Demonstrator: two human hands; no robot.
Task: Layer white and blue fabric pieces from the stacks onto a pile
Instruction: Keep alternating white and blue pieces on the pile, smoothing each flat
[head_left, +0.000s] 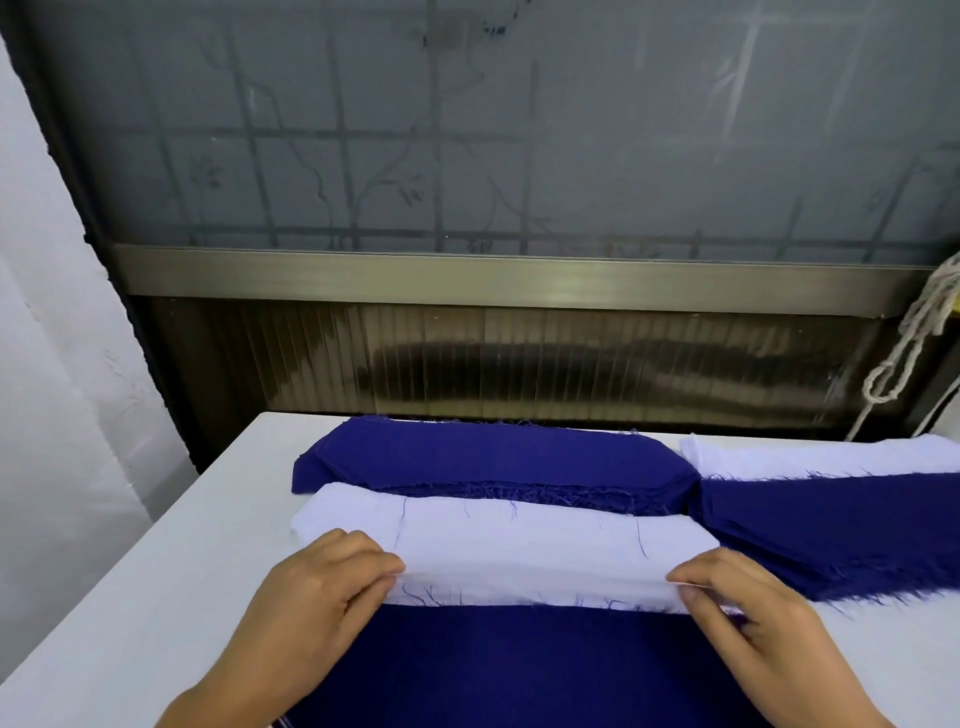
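A white fabric piece (519, 551) lies across the middle of the white table (156, 571), on top of a white stack. My left hand (322, 587) pinches its near left edge, and my right hand (748, 603) pinches its near right edge. Below the hands, a blue piece (519, 670) tops the near pile. Behind the white piece sits a blue fabric stack (493, 457). Another blue stack (831, 525) lies at the right, with white fabric (810, 457) behind it.
A frosted window with a metal sill (493, 280) stands behind the table. A knotted white rope (909, 343) hangs at the far right. A white curtain (52, 364) hangs at the left. The table's left part is bare.
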